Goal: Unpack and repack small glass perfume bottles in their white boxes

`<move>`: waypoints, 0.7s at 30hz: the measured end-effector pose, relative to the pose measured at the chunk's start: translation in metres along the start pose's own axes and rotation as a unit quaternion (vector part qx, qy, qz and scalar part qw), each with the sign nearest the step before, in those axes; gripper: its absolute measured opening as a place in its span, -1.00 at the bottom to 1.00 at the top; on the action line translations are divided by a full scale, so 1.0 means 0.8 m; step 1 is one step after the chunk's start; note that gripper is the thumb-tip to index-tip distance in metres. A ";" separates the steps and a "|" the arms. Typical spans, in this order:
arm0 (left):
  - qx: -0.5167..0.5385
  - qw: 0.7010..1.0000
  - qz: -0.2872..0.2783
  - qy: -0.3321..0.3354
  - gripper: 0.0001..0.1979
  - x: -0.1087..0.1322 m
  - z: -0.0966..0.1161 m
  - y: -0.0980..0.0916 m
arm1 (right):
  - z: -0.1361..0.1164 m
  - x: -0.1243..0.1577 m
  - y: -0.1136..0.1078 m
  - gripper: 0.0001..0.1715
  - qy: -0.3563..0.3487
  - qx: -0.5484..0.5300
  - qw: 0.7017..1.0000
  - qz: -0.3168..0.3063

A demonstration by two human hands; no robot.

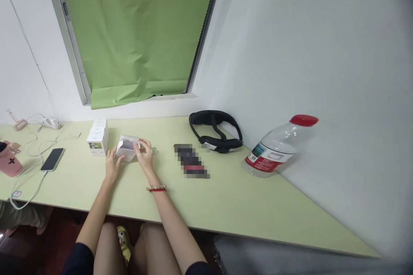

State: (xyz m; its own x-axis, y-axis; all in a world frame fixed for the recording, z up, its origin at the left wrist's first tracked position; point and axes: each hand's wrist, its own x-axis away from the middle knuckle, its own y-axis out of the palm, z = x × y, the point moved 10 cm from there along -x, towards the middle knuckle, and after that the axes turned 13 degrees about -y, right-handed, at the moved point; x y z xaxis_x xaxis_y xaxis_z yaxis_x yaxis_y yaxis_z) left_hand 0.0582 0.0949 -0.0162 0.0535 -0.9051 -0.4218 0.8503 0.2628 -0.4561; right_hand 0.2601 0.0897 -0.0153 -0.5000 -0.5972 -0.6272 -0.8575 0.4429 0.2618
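Observation:
A small white cardboard box (126,150) is held between my two hands above the table, tilted, with its end open toward me and flaps showing. My left hand (112,164) grips its left side, thumb along the lower edge. At the right side, my right hand (145,154) has its fingers closed on the box's edge by a flap. What lies inside the box cannot be made out. Just left of it stands a row of similar white boxes (98,137), the front one with a green picture. A small greenish item (154,149) shows partly behind my right hand.
A black head strap device (217,132) and a blurred dark item (191,161) lie to the right. A large red-capped bottle (274,148) leans near the wall. On the left are a phone (53,160), a white cable (29,201), a pink cup (9,162) and a power strip (51,124).

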 end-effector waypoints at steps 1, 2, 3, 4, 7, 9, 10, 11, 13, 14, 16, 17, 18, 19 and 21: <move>0.000 1.000 -0.001 0.003 -0.53 0.000 0.000 0.001 | 0.002 0.000 -0.002 -0.58 0.006 -0.004 1.000 0.009; -0.001 1.000 0.000 0.006 -0.54 0.000 0.001 0.001 | 0.003 -0.001 -0.005 -0.57 0.011 -0.008 1.000 0.019; -0.003 1.000 0.001 0.011 -0.55 0.000 0.002 0.001 | 0.005 -0.001 -0.009 -0.57 0.016 -0.012 0.999 0.031; -0.007 1.000 0.004 0.017 -0.56 0.000 0.003 0.001 | 0.007 -0.002 -0.013 -0.56 0.022 -0.016 0.999 0.044; -0.024 0.999 0.009 0.032 -0.59 0.000 0.005 0.003 | 0.012 -0.004 -0.024 -0.53 0.043 -0.028 0.995 0.082; -0.036 0.999 0.009 0.038 -0.60 0.001 0.005 0.004 | 0.014 -0.007 -0.031 -0.51 0.050 -0.035 0.993 0.103; -0.041 0.998 0.008 0.042 -0.60 0.001 0.005 0.005 | 0.015 -0.008 -0.034 -0.50 0.050 -0.036 0.992 0.113; -0.044 0.998 0.008 0.046 -0.61 0.001 0.005 0.006 | 0.017 -0.009 -0.038 -0.50 0.052 -0.039 0.990 0.124; -0.046 0.997 0.004 0.054 -0.61 0.001 0.006 0.008 | 0.025 -0.010 -0.048 -0.48 0.069 -0.058 0.984 0.154; -0.047 0.997 0.001 0.056 -0.62 0.001 0.005 0.009 | 0.034 -0.009 -0.053 -0.47 0.091 -0.075 0.978 0.172; -0.046 0.997 -0.008 0.057 -0.62 0.001 0.004 0.013 | 0.055 -0.005 -0.060 -0.43 0.146 -0.124 0.960 0.205; -0.046 0.997 -0.013 0.056 -0.61 0.002 0.004 0.015 | 0.064 -0.003 -0.061 -0.42 0.171 -0.150 0.949 0.218; -0.046 0.997 -0.019 0.055 -0.61 0.002 0.003 0.017 | 0.072 -0.002 -0.062 -0.42 0.190 -0.174 0.939 0.227; -0.046 0.997 -0.023 0.053 -0.61 0.002 0.003 0.019 | 0.078 -0.002 -0.063 -0.42 0.201 -0.196 0.932 0.231; -0.047 0.997 -0.028 0.052 -0.61 0.003 0.002 0.021 | 0.087 -0.004 -0.063 -0.44 0.207 -0.236 0.921 0.230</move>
State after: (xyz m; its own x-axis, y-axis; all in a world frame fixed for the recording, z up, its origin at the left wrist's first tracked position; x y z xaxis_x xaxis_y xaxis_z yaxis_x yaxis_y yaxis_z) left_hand 0.0734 0.0964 -0.0232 -0.0522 -0.8808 -0.4706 0.7967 0.2474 -0.5514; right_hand 0.3134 0.1157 -0.0773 -0.7432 -0.6660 -0.0632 -0.4526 0.4309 0.7807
